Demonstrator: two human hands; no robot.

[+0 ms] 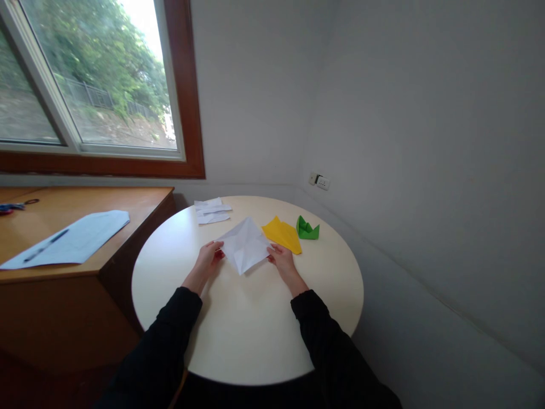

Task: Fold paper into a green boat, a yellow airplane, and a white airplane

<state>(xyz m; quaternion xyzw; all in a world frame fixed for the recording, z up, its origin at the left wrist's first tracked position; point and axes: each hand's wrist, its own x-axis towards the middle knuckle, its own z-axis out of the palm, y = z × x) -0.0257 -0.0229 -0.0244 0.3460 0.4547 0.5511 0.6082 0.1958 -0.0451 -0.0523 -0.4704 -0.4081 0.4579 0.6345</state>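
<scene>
The creased white paper square (244,245) lies mid-table on the round cream table (238,341), pinched at opposite corners by the left hand (208,258) and right hand (281,258), fingers curled closed, keeping it taut and flat. 2 folded pieces, a yellow paper shape (283,234) and a green paper boat (307,228), sit just beyond.

On the round white desk (238,335) a creased white paper (244,245) lies turned like a diamond. The left hand (208,258) touches its left corner, the right hand (281,260) its right corner, both sleeves black. Just beside the right hand lies a folded yellow paper (283,234), and next to that a green folded paper figure (307,228). White paper scraps (212,211) lie near the desk's far edge. To the left, a wooden side desk (85,204) carries a pale sheet (76,238) with a pen (46,245).
</scene>
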